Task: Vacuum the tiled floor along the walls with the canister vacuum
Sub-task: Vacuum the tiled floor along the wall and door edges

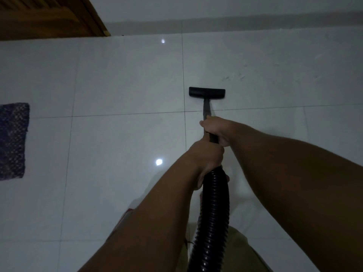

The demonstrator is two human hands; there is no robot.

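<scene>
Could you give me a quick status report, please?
Both hands grip: right hand on wand, left hand at hose. Nozzle on tile, short of wall. Mat far left, clear.

Both forearms point(294, 173) are seen bare, no sleeves, watch or rings being visible. Light khaki-coloured shorts point(241, 250) are seen at the lower centre of the frame. A reddish trim is noted at lower centre-left; detail cannot be made out.

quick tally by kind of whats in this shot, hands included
hands: 2, left hand and right hand
vacuum parts: 3, floor nozzle, wand, ribbed hose
mats: 1, dark mat
wooden doors: 1, door
total: 7
</scene>
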